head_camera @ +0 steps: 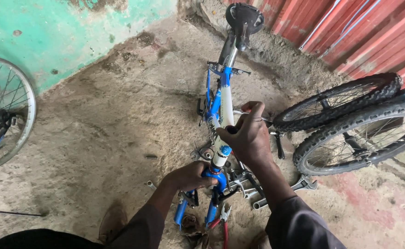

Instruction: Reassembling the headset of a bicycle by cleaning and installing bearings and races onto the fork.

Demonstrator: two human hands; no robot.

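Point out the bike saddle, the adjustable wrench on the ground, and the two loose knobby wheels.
Saddle (pixel 244 17): head view, middle of its black top.
Adjustable wrench (pixel 304 184): head view, jaw end lying on the ground.
Loose wheels (pixel 350 94): head view, knobby tyre tread of the farther wheel of the two.

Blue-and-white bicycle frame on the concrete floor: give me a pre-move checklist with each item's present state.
1. Left hand grips the blue fork crown: ok.
2. Right hand steadies the blue-and-white bicycle frame: ok.
3. Grey adjustable wrench within reach on the floor: ok.
4. Red-handled pliers near the fork: ok.
5. Two loose knobbly-tyred wheels apart from the hands: ok.
6. Headset tightness: cannot tell.
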